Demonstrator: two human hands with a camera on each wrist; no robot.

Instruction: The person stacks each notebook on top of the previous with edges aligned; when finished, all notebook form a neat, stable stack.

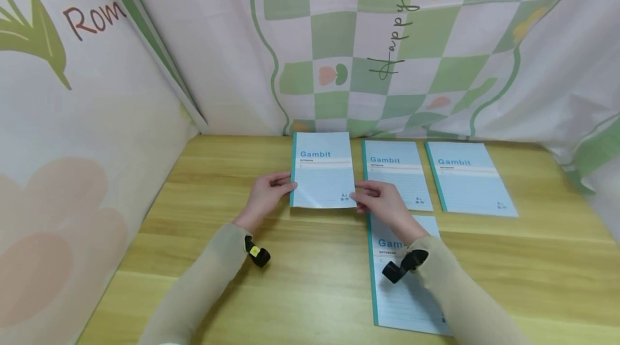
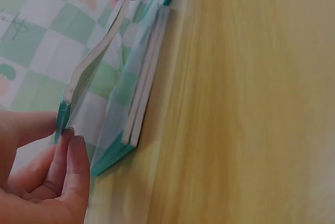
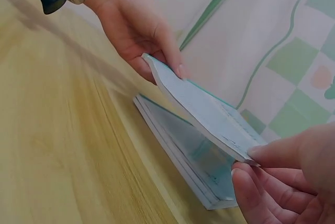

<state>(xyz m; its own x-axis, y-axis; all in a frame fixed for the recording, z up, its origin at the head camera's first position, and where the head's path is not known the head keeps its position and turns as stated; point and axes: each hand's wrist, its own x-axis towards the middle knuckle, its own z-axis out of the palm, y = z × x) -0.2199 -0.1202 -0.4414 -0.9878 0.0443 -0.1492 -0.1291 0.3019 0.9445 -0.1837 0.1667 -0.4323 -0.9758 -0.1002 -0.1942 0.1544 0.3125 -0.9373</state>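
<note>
Both hands hold a light-blue Gambit notebook (image 1: 322, 173) level between them, slightly bowed along its near edge. My left hand (image 1: 265, 197) pinches its teal spine between thumb and fingers. On the opposite side, my right hand (image 1: 385, 205) pinches the edge close to the lower right corner. Beneath it, a small stack of notebooks (image 3: 180, 158) lies on the table, and a gap shows between the stack and the raised notebook. In the head view the held notebook hides that stack.
Two more notebooks lie in a row to the right, a nearer one (image 1: 397, 183) and a farther one (image 1: 470, 183). Another notebook (image 1: 402, 302) lies in front, partly under the right forearm. A patterned curtain (image 1: 334, 38) hangs at the back edge of the wooden table (image 1: 300, 275).
</note>
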